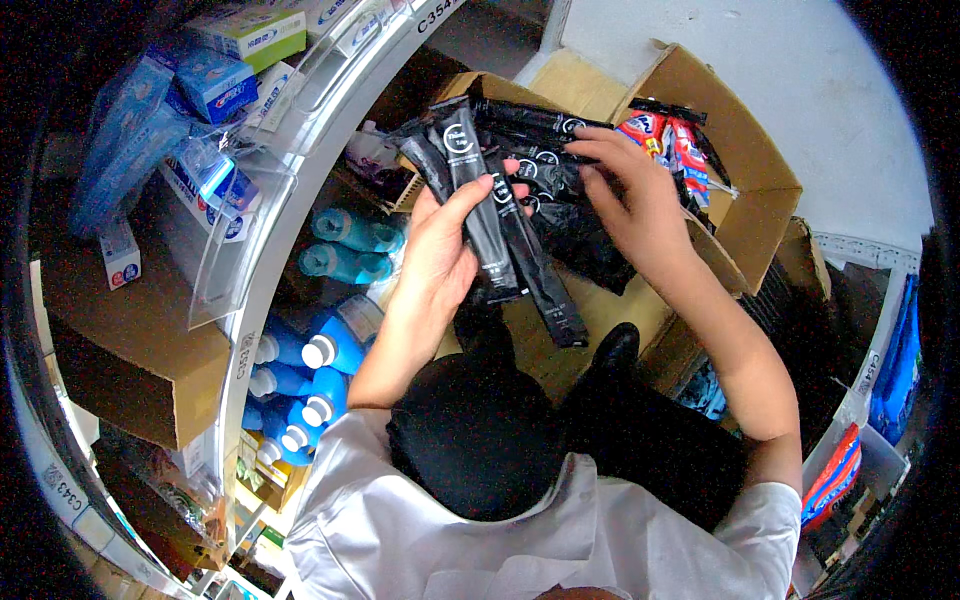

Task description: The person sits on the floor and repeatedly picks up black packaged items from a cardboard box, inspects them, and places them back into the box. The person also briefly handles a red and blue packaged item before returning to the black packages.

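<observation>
My left hand (pixel 440 251) grips several slim black dental kit packets (pixel 491 251), with the thumb across them and one packet slanting out lower right. Beyond it, more black packets (pixel 534 116) lie piled by an open cardboard box (pixel 750 172). My right hand (pixel 637 199) hovers over the right side of this pile, thumb and fingers apart. Its fingertips are close to the packet ends; whether they touch cannot be made out. Red and blue printed packets (pixel 686 154) stand inside the box, partly behind the right hand.
At left, a curved shelf edge (pixel 259 247) carries toothpaste boxes (pixel 217 90) behind a clear plastic guard (pixel 247 187). Blue bottles with white caps (pixel 326 397) and teal bottles (pixel 345 259) stand below it. A right-hand shelf holds blue packages (pixel 896 367). My shoe (pixel 619 345) rests on cardboard.
</observation>
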Demonstrator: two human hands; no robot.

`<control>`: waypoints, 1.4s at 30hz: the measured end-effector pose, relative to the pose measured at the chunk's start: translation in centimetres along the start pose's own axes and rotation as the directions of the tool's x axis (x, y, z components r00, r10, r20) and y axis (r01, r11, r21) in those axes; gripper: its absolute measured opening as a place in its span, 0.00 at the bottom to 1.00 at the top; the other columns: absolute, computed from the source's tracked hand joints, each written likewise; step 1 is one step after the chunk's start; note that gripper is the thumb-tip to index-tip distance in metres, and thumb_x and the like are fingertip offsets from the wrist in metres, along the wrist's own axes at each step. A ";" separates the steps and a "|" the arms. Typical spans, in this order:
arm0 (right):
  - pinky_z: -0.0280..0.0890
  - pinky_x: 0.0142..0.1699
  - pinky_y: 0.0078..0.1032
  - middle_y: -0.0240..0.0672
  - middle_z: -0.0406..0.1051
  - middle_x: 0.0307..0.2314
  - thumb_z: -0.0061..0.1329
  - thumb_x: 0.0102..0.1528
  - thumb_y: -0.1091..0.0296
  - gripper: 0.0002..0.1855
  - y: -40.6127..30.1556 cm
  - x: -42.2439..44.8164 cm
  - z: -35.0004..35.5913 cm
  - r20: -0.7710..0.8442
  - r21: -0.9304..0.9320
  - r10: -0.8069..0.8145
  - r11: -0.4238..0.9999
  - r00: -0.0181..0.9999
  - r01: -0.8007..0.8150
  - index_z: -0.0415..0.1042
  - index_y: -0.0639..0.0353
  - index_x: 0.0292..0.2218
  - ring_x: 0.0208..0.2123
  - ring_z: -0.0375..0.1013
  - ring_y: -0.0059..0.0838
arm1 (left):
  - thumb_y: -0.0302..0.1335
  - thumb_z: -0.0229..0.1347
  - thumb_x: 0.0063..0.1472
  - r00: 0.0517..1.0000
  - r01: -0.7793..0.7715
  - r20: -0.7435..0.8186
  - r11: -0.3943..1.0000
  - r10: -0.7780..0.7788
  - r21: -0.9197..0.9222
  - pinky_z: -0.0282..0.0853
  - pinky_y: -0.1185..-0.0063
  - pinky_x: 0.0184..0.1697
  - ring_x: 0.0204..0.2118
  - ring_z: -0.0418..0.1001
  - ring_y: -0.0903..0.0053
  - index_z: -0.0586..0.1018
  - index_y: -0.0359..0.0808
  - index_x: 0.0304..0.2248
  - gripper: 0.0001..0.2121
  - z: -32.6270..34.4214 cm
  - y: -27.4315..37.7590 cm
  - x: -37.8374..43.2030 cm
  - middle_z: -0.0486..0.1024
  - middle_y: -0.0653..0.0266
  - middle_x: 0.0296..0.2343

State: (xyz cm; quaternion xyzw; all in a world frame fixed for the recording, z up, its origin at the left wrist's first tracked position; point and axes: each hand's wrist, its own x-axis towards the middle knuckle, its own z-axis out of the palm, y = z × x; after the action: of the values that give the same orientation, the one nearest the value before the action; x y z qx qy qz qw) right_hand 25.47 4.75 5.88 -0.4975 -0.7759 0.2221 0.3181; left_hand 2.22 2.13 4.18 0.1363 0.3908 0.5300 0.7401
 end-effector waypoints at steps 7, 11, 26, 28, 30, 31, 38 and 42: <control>0.71 0.52 0.37 0.49 0.77 0.44 0.64 0.56 0.62 0.38 -6.0 -3.2 -2.6 0.504 0.195 0.274 0.888 0.819 -0.417 0.61 0.58 0.61 0.46 0.79 0.45 | 0.20 0.49 0.71 0.995 -0.076 0.050 0.985 0.085 -0.156 0.74 0.50 0.58 0.58 0.73 0.53 0.65 0.30 0.58 0.18 1.0 -0.8 0.6 0.74 0.46 0.54; 0.71 0.55 0.37 0.51 0.77 0.44 0.63 0.55 0.69 0.38 -4.6 -3.8 -1.2 0.468 0.201 0.313 0.873 0.826 -0.445 0.60 0.57 0.62 0.48 0.79 0.46 | 0.21 0.48 0.68 0.980 -0.033 0.185 0.971 0.078 -0.236 0.70 0.49 0.61 0.63 0.67 0.50 0.63 0.37 0.63 0.24 1.0 -1.4 0.6 0.69 0.44 0.59; 0.73 0.36 0.42 0.53 0.77 0.27 0.53 0.64 0.66 0.14 -4.2 -3.1 -1.1 0.310 0.028 0.382 0.912 0.871 -0.410 0.68 0.64 0.46 0.31 0.79 0.52 | 0.29 0.51 0.73 0.966 0.103 0.240 0.994 -0.092 -0.030 0.72 0.66 0.60 0.56 0.75 0.67 0.67 0.36 0.61 0.20 1.3 -3.3 -0.6 0.75 0.57 0.52; 0.73 0.36 0.50 0.56 0.76 0.24 0.52 0.65 0.59 0.15 -4.9 -2.5 -1.3 0.370 -0.111 0.345 0.938 0.863 -0.327 0.73 0.64 0.40 0.30 0.78 0.60 | 0.26 0.53 0.73 0.963 0.065 0.259 0.996 -0.080 0.065 0.72 0.74 0.57 0.53 0.76 0.74 0.67 0.35 0.60 0.19 2.6 -3.4 -0.9 0.77 0.62 0.50; 0.73 0.36 0.49 0.55 0.76 0.24 0.52 0.64 0.57 0.16 -4.5 -2.3 -1.8 0.431 -0.153 0.301 0.953 0.850 -0.260 0.75 0.63 0.39 0.30 0.78 0.60 | 0.24 0.55 0.71 0.979 0.008 0.197 0.987 -0.040 0.160 0.72 0.75 0.57 0.52 0.75 0.76 0.68 0.35 0.59 0.20 2.4 -3.9 -1.1 0.77 0.64 0.49; 0.73 0.36 0.48 0.55 0.76 0.24 0.52 0.64 0.55 0.17 -4.2 -2.1 -2.1 0.462 -0.171 0.280 0.959 0.842 -0.225 0.76 0.63 0.39 0.30 0.78 0.59 | 0.22 0.56 0.70 0.986 -0.019 0.169 0.978 -0.016 0.208 0.71 0.75 0.57 0.51 0.75 0.77 0.68 0.35 0.59 0.20 2.3 -4.0 -1.0 0.77 0.65 0.49; 0.70 0.38 0.33 0.42 0.77 0.29 0.64 0.55 0.69 0.15 -3.5 1.2 -7.4 0.319 0.142 0.314 0.917 0.894 -0.373 0.76 0.61 0.42 0.29 0.75 0.37 | 0.20 0.64 0.62 0.978 -0.047 0.204 0.922 -0.034 0.384 0.70 0.77 0.57 0.49 0.75 0.81 0.73 0.34 0.55 0.23 2.5 -3.1 -0.6 0.78 0.67 0.47; 0.72 0.43 0.36 0.43 0.78 0.31 0.67 0.49 0.69 0.16 -1.8 2.8 -6.4 0.146 0.209 -0.023 0.978 0.989 -0.009 0.77 0.59 0.39 0.36 0.79 0.45 | 0.19 0.66 0.59 0.970 -0.102 0.239 0.828 -0.040 0.552 0.69 0.78 0.56 0.50 0.75 0.82 0.75 0.33 0.54 0.23 2.5 -1.8 -1.1 0.79 0.67 0.47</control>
State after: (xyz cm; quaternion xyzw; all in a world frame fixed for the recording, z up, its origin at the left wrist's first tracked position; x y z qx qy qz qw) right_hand 28.04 6.69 12.31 -0.4408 -0.7715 0.3374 0.3110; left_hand 5.16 0.98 5.18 0.4165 0.4341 0.3836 0.7007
